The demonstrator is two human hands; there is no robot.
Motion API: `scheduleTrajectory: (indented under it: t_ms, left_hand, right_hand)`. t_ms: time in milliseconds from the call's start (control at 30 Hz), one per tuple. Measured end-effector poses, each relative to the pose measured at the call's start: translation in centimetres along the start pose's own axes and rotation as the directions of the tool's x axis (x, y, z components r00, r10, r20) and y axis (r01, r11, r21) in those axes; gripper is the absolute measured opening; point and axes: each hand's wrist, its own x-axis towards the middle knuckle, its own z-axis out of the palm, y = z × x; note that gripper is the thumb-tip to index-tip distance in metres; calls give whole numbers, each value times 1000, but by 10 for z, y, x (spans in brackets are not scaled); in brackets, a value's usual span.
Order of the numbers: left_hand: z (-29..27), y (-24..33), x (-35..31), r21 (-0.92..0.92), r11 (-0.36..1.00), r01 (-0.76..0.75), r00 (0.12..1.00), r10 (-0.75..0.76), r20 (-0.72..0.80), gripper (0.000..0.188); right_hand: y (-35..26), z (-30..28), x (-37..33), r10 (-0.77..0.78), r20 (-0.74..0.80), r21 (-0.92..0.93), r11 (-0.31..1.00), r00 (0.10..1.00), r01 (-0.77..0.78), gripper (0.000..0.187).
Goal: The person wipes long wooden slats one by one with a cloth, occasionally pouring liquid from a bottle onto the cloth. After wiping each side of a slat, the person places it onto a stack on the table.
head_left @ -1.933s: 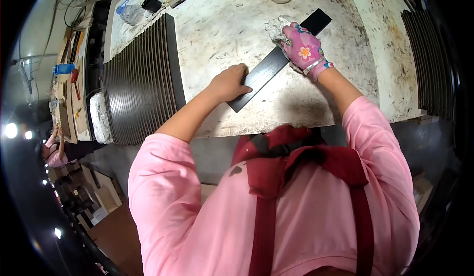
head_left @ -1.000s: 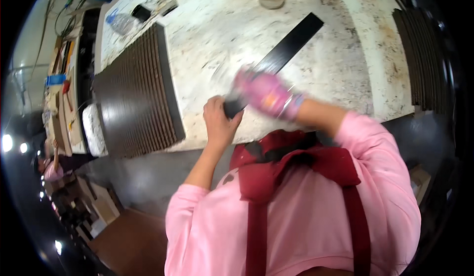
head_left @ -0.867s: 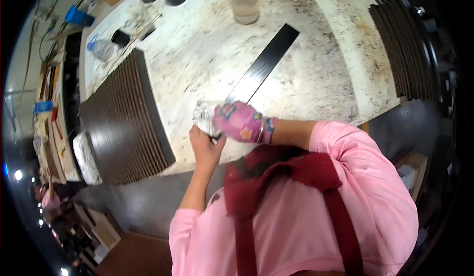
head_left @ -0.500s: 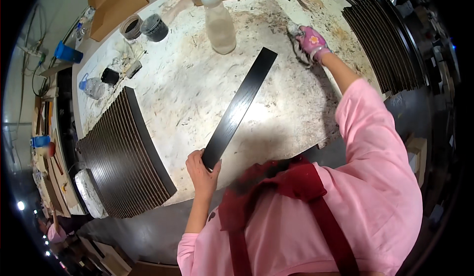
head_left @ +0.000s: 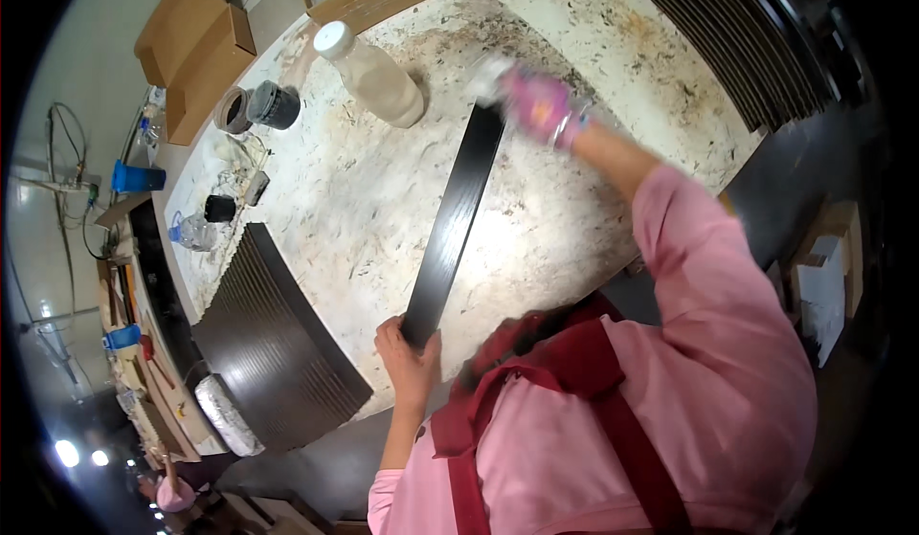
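Observation:
A long, narrow black board (head_left: 454,224) slants away from me across the worktable. Its near end is gripped by my bare left hand (head_left: 409,358), thumb on one side and fingers on the other. My right hand (head_left: 538,106), in a pink glove with a flower on it, is smeared by motion at the board's far end. It is closed on a whitish rag (head_left: 490,79), which is also blurred; whether the rag touches the board I cannot tell for sure.
The stained white table (head_left: 345,238) carries a stack of dark slats (head_left: 278,344) on the left and another (head_left: 732,47) at the far right. A capped bottle of cloudy liquid (head_left: 375,80), a dark jar (head_left: 274,105) and cardboard boxes (head_left: 196,52) stand farther back.
My right hand has swung left with the rag, from the table's right side to the board's far end. The board stands steeper in view, still held by my left hand. The view has turned.

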Motion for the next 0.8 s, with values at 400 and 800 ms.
scheduleTrajectory:
  t_ms: [400, 800]
  left_hand:
    - [39, 70, 185, -9, 959, -283, 955, 283, 92, 65]
    - [111, 86, 246, -234, 972, 19, 944, 60, 326, 53]
  right_hand:
    - [-28, -11, -16, -168, 116, -595, 778, 979, 204, 47]
    - [-12, -6, -10, -272, 37, -541, 804, 962, 248, 39]
